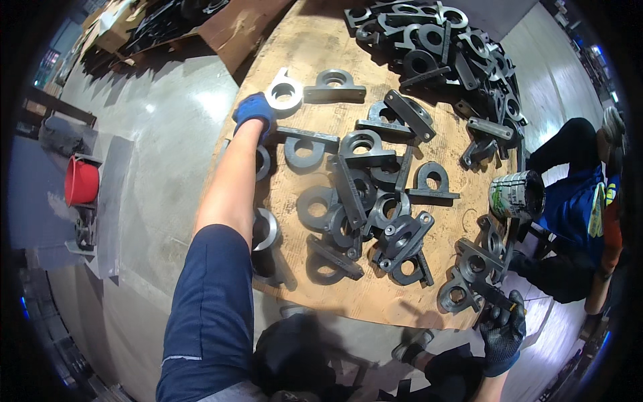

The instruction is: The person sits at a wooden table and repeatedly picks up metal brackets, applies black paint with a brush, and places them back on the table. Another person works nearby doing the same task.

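Note:
My left arm stretches to the far left edge of the wooden tabletop (462, 194). My left hand (253, 112), in a blue glove, is curled against a bright metal ring bracket (284, 94) and appears to grip its near side; the fingertips are hidden. At the near right corner is my right hand (502, 335), in a dark-palmed glove with a blue cuff. Its fingers close around the end of something dark and flat with a yellowish tip, too unclear to name. Beside it lie several dark ring brackets (474, 266).
Loose ring brackets (362, 144) cover the middle of the table, some overlapping. A large heap of brackets (429, 47) fills the far right. A paint-streaked can (517, 195) stands at the right edge, near a person in blue (569, 208). A red bucket (82, 181) is off to the left.

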Motion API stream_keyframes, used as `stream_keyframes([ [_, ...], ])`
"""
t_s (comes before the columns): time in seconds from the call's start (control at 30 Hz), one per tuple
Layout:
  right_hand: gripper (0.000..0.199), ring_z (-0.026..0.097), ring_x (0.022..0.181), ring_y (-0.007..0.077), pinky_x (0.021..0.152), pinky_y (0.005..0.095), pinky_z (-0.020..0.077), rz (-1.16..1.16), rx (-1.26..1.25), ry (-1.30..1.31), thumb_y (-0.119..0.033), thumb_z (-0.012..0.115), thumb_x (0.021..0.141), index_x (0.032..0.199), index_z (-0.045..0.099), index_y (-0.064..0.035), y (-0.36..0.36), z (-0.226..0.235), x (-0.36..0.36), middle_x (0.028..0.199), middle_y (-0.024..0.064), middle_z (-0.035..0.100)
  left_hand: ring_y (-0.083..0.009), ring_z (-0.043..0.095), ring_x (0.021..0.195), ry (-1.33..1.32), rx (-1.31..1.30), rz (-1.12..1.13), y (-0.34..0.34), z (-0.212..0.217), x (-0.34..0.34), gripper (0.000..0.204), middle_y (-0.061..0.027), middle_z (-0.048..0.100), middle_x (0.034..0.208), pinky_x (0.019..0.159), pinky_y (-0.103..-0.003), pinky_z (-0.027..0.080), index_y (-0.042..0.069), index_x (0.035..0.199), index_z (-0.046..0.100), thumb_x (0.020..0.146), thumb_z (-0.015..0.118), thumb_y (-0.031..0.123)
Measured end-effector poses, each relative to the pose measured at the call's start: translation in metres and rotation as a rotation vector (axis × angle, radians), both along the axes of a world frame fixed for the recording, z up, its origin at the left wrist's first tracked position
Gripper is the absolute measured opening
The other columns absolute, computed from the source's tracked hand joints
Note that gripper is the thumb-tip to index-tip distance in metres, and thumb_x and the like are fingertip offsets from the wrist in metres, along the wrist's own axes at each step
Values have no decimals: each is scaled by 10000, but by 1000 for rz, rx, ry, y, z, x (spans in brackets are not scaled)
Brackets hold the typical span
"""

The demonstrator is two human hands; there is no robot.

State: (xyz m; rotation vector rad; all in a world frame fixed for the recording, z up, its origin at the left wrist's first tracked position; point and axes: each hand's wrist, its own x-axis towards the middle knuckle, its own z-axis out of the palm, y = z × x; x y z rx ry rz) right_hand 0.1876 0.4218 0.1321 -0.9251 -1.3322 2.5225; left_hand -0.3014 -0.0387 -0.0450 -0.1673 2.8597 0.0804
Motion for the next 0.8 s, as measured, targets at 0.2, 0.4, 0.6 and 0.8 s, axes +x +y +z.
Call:
stream_keyframes([
  [0.2,368,577,787,136,753,252,520,-112,214,-148,-124,598,933,1260,498,12,-19,8,-16,977,104,607,-290,594,962,-69,184,27,-30,-20,-21,345,-148,633,1020,817,-373,476,82,1040,689,757,707,277],
  [0.4,384,565,821,113,750,246,510,63,422,-107,14,573,901,1277,495,26,-2,8,2,971,73,614,-91,467,552,-208,1041,279,-10,96,75,193,35,533,680,489,-233,356,69,808,679,863,617,243],
  [0.6,422,585,922,139,845,265,493,33,628,-105,31,615,863,1275,524,14,4,19,10,1105,105,627,-106,561,778,-536,1837,428,25,132,222,463,-23,574,881,654,-236,488,-18,1210,552,906,612,326],
  [0.8,427,595,887,138,810,279,517,123,1009,105,20,630,879,1294,531,-4,7,42,10,957,59,621,-128,632,841,-470,1852,270,78,227,307,482,-79,646,1031,650,-244,520,-27,1285,513,912,620,258],
])
